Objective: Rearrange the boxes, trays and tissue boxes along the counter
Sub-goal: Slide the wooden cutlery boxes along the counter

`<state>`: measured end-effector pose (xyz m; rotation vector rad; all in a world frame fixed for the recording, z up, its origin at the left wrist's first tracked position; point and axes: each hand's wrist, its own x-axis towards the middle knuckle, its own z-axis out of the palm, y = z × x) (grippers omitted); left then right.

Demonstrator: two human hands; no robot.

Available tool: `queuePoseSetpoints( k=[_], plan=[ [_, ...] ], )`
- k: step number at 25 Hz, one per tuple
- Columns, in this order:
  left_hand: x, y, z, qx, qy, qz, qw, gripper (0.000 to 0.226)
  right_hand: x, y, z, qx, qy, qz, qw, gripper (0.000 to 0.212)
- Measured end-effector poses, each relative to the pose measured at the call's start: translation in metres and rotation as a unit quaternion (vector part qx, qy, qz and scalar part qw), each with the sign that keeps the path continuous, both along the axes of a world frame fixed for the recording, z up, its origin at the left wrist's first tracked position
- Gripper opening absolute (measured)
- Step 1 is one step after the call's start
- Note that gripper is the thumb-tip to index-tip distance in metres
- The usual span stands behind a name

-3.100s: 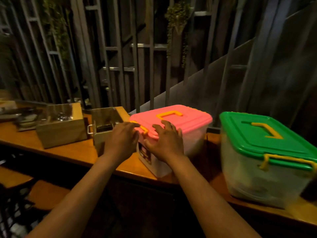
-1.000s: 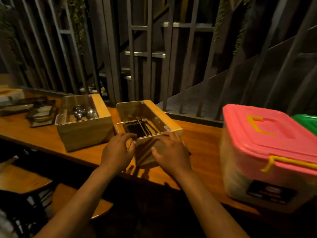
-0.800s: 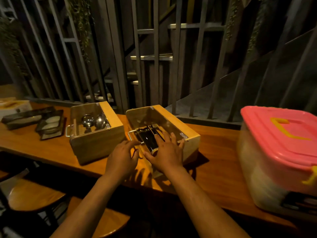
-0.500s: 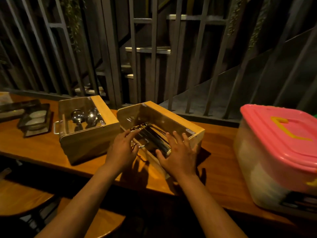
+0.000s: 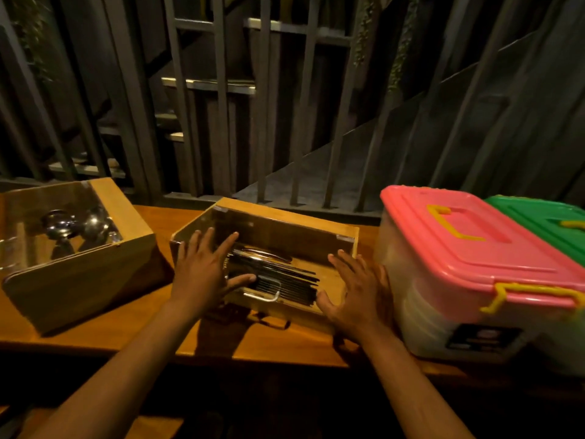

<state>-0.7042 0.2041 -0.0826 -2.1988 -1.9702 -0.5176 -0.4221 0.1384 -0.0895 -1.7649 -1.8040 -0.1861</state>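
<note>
A wooden box [image 5: 285,228] with a clear lid, a metal handle and dark cutlery inside sits mid-counter. My left hand [image 5: 205,270] lies flat on its left end, fingers spread. My right hand [image 5: 357,289] presses against its right end with fingers apart, close to the pink-lidded plastic bin [image 5: 468,248]. A second wooden box [image 5: 79,277] holding metal scoops stands to the left. A green-lidded bin [image 5: 544,220] shows behind the pink one at the right edge.
The wooden counter [image 5: 152,318] runs left to right, with its front edge just below my wrists. Grey metal bars [image 5: 221,106] and a stairway rise right behind it. A wooden stool seat [image 5: 152,427] sits below the counter.
I left the pink bin and took up the cutlery box. It has turned and slid right, close to the pink bin. My hands have spread from its front to its two ends.
</note>
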Motion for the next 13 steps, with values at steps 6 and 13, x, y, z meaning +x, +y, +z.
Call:
queuePoseSetpoints(
  k=[6,13],
  plan=[
    [0.064,-0.028,-0.004,0.035,0.011,0.070,0.997,0.101,0.001,0.009,0.012,-0.011,-0.010,-0.082,0.997,0.070],
    [0.086,-0.034,0.006,0.014,0.084,0.101,0.991,0.098,-0.004,0.019,0.005,-0.022,-0.043,-0.097,0.994,0.081]
  ],
)
